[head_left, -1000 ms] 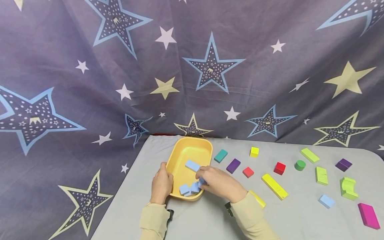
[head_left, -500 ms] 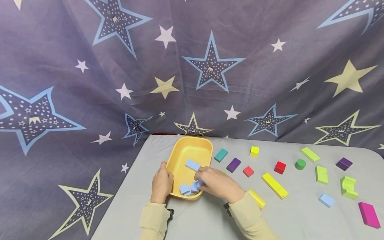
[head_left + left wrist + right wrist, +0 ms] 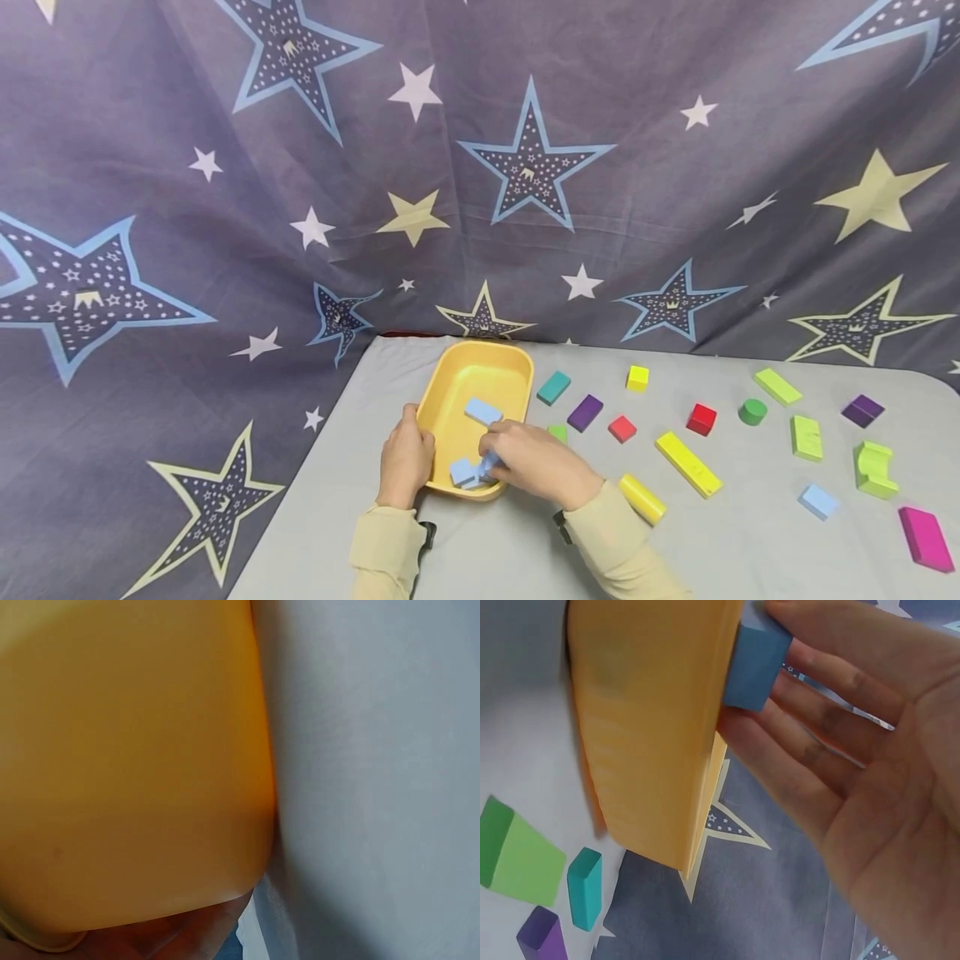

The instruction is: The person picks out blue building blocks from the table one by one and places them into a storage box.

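My left hand (image 3: 406, 460) grips the left wall of a yellow plastic tray (image 3: 431, 398), thumb over the rim. In the left wrist view, the tray's outer wall (image 3: 135, 765) fills much of the picture, with part of the hand below it. At the tray's near right corner, my right hand (image 3: 542, 460) pinches a light blue block (image 3: 757, 664) between thumb and fingers, just above the rim. Inside the tray lie a blue rectangular block (image 3: 483, 412) and, at the near end, a few more blue blocks (image 3: 462, 473), partly overlapped by the held one.
Many coloured blocks are spread over the grey cloth right of the tray. Closest are a teal block (image 3: 553, 388), a purple block (image 3: 585, 413), a green block (image 3: 525, 851) and a yellow cylinder (image 3: 642, 499). A star-patterned curtain (image 3: 525, 250) hangs behind the table.
My right hand has shifted slightly left over the tray with the blue block, uncovering the green block and more of the yellow cylinder. The left hand and tray stay in place.
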Motion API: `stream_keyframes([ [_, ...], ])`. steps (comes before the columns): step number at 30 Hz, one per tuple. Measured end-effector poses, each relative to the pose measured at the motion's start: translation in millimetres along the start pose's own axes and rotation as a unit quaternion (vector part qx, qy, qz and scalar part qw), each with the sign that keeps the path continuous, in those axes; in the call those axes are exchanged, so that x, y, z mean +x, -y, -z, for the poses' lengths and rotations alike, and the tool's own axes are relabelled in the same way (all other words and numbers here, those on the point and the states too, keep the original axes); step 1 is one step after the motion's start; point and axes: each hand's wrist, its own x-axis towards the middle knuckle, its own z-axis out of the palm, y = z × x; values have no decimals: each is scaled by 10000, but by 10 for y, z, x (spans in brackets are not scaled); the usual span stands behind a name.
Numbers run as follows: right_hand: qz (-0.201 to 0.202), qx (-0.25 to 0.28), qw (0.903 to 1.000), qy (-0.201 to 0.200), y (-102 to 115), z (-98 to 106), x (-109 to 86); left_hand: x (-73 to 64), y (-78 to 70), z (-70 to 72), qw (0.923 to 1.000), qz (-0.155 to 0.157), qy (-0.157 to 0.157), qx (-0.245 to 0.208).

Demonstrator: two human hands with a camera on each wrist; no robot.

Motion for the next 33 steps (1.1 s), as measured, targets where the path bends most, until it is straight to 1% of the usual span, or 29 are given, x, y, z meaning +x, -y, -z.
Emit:
stream_keyframes([
  [9, 128, -101, 9998, -74, 12, -40, 23, 23, -27, -1, 9998, 163, 69, -69],
  [17, 135, -134, 9998, -26, 31, -47, 25, 13, -42, -5, 9999, 113, 66, -93],
  [24, 83, -108, 9999, -14, 23, -89, 35, 14, -32, -8, 10000, 60, 35, 2],
  [33, 74, 13, 9998, -162, 18, -134, 36, 8, -13, -8, 9998, 189, 39, -34],
])
